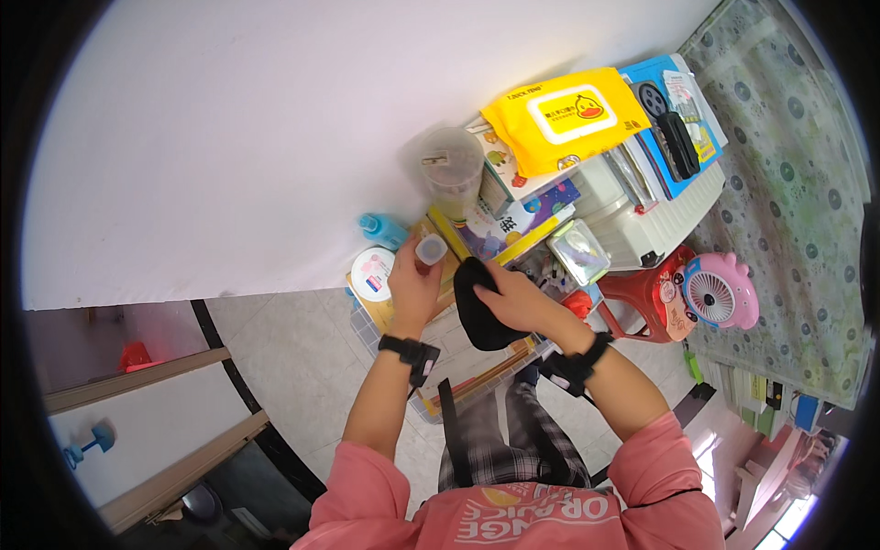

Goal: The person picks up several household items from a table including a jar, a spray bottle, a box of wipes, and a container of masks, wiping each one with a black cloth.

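Observation:
My left hand (414, 282) has its fingers around a small bottle with a pale translucent cap (431, 249), seen from above. A flat, rounded black object (478, 302), perhaps a cloth pouch, is gripped in my right hand (515, 299), thumb on top. Close to my left hand are a blue bottle (383, 230) and a round white-lidded tub (373, 273). Below both hands lies a clear plastic bin (440, 337) with flat pale items inside. Just beyond my hands stands a tall clear plastic cup (452, 165).
A yellow wipes pack (567, 120) lies on boxes by the wall. Right of it are a smartphone (663, 127) on blue folders, a lidded white storage box (660, 227), a small clear case (579, 252), a red stool (650, 295) and a pink fan (722, 292). A patterned curtain (777, 172) hangs at right.

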A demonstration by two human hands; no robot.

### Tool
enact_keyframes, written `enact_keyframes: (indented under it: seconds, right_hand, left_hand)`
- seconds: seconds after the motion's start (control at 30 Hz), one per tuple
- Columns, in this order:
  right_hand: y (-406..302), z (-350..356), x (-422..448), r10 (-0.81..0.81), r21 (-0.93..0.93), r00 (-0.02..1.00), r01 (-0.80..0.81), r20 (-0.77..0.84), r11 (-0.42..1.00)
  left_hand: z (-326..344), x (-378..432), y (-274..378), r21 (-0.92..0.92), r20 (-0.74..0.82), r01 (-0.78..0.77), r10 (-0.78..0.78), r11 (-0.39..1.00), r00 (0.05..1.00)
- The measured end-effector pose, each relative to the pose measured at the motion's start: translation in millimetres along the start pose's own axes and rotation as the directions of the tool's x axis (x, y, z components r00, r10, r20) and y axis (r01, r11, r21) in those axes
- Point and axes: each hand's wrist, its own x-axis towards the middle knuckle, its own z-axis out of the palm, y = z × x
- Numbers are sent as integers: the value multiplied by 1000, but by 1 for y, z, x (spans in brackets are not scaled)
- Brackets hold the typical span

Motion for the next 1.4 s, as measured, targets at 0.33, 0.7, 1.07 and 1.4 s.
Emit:
enact_keyframes:
  seconds: [0.33, 0.7, 1.07, 1.4]
  right_hand:
    - [-94, -105, -161, -71, 211, 869, 197, -490, 957]
    - [-62, -155, -251, 256, 795, 839, 293, -480, 531]
    - [-31, -159, -332, -244, 112, 609, 486, -755, 867]
    - [-56, -173, -353, -180, 314, 654, 564, -735, 764]
  left_hand:
    - [-37, -58, 187, -74, 472, -222, 230, 972, 851]
    - [19, -125, 322, -493, 489, -330, 570, 805, 660]
    - [44, -155, 388, -501, 610, -77, 415, 862, 675]
    - [33, -172, 402, -464, 640, -189, 475, 865, 603]
